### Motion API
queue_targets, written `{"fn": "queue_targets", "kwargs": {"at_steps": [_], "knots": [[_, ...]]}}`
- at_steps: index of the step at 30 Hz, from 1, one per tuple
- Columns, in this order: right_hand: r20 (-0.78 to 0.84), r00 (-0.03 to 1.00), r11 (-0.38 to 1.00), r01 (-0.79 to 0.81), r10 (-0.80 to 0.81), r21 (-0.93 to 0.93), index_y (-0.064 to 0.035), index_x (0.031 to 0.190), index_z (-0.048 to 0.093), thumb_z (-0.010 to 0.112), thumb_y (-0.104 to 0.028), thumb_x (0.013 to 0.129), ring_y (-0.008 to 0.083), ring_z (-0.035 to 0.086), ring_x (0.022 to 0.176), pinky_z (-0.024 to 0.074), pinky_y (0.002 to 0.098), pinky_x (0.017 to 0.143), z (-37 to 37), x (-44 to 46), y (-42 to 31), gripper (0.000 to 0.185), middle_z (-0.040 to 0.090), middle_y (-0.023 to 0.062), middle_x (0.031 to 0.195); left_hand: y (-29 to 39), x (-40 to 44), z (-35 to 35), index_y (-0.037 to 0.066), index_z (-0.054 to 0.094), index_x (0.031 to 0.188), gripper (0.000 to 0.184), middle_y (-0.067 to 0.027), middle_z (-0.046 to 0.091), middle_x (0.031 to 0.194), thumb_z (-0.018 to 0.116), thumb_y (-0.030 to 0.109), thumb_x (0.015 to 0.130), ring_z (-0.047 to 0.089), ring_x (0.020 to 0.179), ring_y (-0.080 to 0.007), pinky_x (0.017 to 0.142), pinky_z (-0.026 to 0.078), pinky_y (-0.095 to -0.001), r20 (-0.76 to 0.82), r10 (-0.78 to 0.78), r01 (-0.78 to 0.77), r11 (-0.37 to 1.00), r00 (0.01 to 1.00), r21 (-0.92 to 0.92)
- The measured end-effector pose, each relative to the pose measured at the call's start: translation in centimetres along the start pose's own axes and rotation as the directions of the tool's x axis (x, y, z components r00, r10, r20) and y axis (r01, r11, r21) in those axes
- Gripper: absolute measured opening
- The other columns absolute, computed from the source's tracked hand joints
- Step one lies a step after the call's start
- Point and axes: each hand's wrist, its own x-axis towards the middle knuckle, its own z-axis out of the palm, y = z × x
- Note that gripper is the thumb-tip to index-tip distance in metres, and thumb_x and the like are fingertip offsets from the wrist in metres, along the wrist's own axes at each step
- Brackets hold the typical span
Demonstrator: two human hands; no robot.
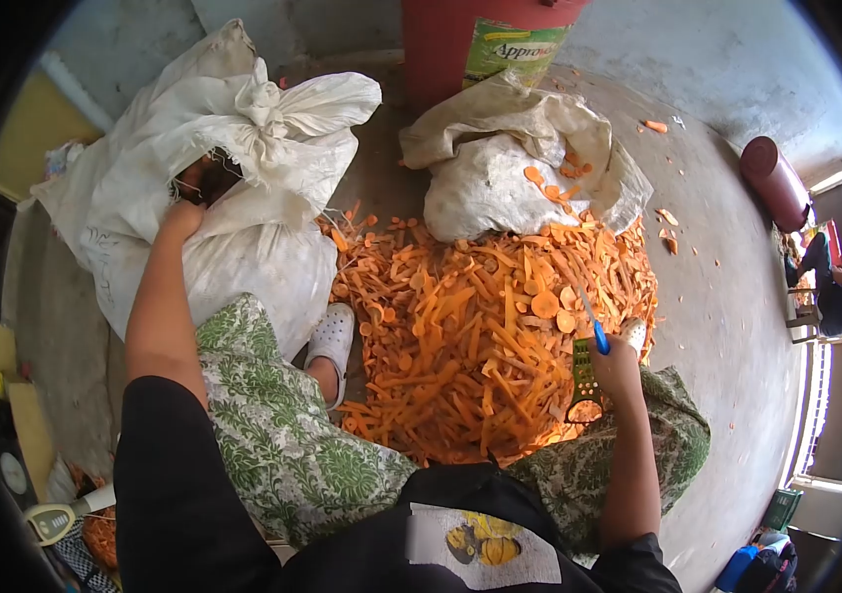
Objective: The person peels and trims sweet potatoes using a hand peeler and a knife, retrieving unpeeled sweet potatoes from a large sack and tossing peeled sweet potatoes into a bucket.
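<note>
Head view: right grip (620, 368) closed on a blue-handled knife (601, 339), a green perforated tool (582, 366) just beside it, near edge of a heap of cut orange pieces (450, 341) on the floor (727, 316). Left grip (183, 219) at the opening of a white sack (213, 272), fingers hidden, open or closed cannot be told. Beyond the heap: crumpled pale sack (490, 188), then red bin (438, 44).

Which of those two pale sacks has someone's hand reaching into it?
The bulky, knotted sack on the left: the left hand reaches inside it. The other sack, near the labelled red drum, has orange slices on it but no hand.
</note>
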Motion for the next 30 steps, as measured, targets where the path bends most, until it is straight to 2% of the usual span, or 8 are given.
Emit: {"fn": "queue_targets", "kwargs": {"at_steps": [6, 10, 14, 18, 21, 26, 29, 30], "knots": [[0.001, 1.0, 1.0, 0.019, -0.019, -0.008, 0.0032, 0.07, 0.054, 0.053, -0.024, 0.08, 0.0366, 0.054, 0.057, 0.0394, 0.0409, 0.054, 0.5, 0.3, -0.2, 0.029, 0.053, 0.0216, 0.057, -5.5, 6.5, 5.9, 0.0, 0.056, 0.105, 0.046, -0.0215, 0.054, 0.109, 0.043, 0.037, 0.081, 0.052, 0.102, -0.0345, 0.089, 0.039, -0.0405, 0.019, 0.14, -0.139, 0.989, 0.99, -0.045], [-0.006, 0.999, 0.999, 0.035, -0.035, 0.028, 0.0035, 0.071, 0.053, 0.053, -0.023, 0.08, 0.0362, 0.053, 0.055, 0.0389, 0.0401, 0.053, 1.2, 0.7, 0.0, 0.028, 0.052, 0.0208, 0.056, -1.8, 4.6, 3.6, 0.004, 0.054, 0.11, 0.045, -0.022, 0.052, 0.112, 0.04, 0.035, 0.081, 0.051, 0.104, -0.0343, 0.088, 0.039, -0.039, 0.099, 0.008, -0.017, 0.996, 0.995, 0.087], [0.007, 1.0, 0.999, 0.029, -0.029, 0.018, 0.0033, 0.072, 0.053, 0.053, -0.023, 0.081, 0.033, 0.052, 0.052, 0.0384, 0.0385, 0.051, 1.2, 0.4, -1.2, 0.028, 0.052, 0.0196, 0.055, -0.7, 5.2, 4.0, 0.003, 0.052, 0.111, 0.049, -0.0222, 0.052, 0.112, 0.041, 0.039, 0.08, 0.051, 0.104, -0.035, 0.089, 0.038, -0.0407, 0.158, 0.09, -0.098, 0.994, 0.983, 0.042], [-0.012, 0.998, 0.998, 0.062, -0.063, -0.017, 0.003, 0.072, 0.053, 0.054, -0.022, 0.08, 0.0321, 0.052, 0.05, 0.0381, 0.0383, 0.05, 1.7, 0.9, -1.0, 0.027, 0.051, 0.0186, 0.054, -0.5, 6.7, 5.4, 0.006, 0.046, 0.116, 0.049, -0.0215, 0.052, 0.113, 0.041, 0.04, 0.081, 0.05, 0.104, -0.0357, 0.09, 0.038, -0.0407, 0.075, 0.086, -0.09, 0.995, 0.993, 0.054], [-0.006, 1.0, 1.0, 0.03, -0.03, 0.001, 0.0028, 0.072, 0.053, 0.054, -0.022, 0.08, 0.0322, 0.052, 0.05, 0.038, 0.0386, 0.051, 1.8, 0.9, -1.5, 0.026, 0.051, 0.0183, 0.053, 0.9, 5.7, 4.2, -0.002, 0.041, 0.121, 0.063, -0.0224, 0.05, 0.116, 0.054, 0.039, 0.076, 0.05, 0.106, -0.0346, 0.09, 0.039, -0.0384, 0.05, 0.059, -0.057, 0.998, 0.997, -0.04], [-0.006, 0.999, 0.999, 0.05, -0.05, -0.012, 0.0023, 0.071, 0.053, 0.054, -0.022, 0.08, 0.0323, 0.051, 0.05, 0.0379, 0.0398, 0.052, 2.1, 1.3, -1.4, 0.026, 0.051, 0.0181, 0.053, -3.6, 13.0, 11.1, 0.007, 0.039, 0.124, 0.048, -0.017, 0.045, 0.123, 0.039, 0.035, 0.085, 0.045, 0.111, -0.034, 0.093, 0.035, -0.0404, -0.03, 0.145, -0.147, 0.988, 0.989, -0.056], [0.007, 1.0, 0.999, 0.022, -0.021, -0.038, 0.0025, 0.071, 0.053, 0.054, -0.021, 0.08, 0.0323, 0.051, 0.05, 0.0377, 0.0399, 0.052, 2.0, 1.4, -1.9, 0.025, 0.051, 0.0182, 0.053, 4.6, 0.8, -1.9, 0.008, 0.036, 0.127, 0.052, -0.0134, 0.041, 0.128, 0.038, 0.039, 0.085, 0.039, 0.117, -0.0302, 0.096, 0.032, -0.0386, -0.007, 0.308, -0.303, 0.941, 0.951, 0.153], [0.009, 1.0, 0.999, 0.025, -0.024, -0.035, 0.0025, 0.071, 0.053, 0.054, -0.021, 0.08, 0.0323, 0.051, 0.05, 0.0377, 0.0399, 0.052, 2.1, 1.4, -1.8, 0.025, 0.051, 0.0182, 0.053, 3.9, 1.6, -1.1, 0.008, 0.036, 0.127, 0.052, -0.0134, 0.041, 0.128, 0.038, 0.039, 0.085, 0.039, 0.117, -0.0302, 0.096, 0.032, -0.0386, -0.008, 0.305, -0.3, 0.941, 0.952, 0.156]]}}
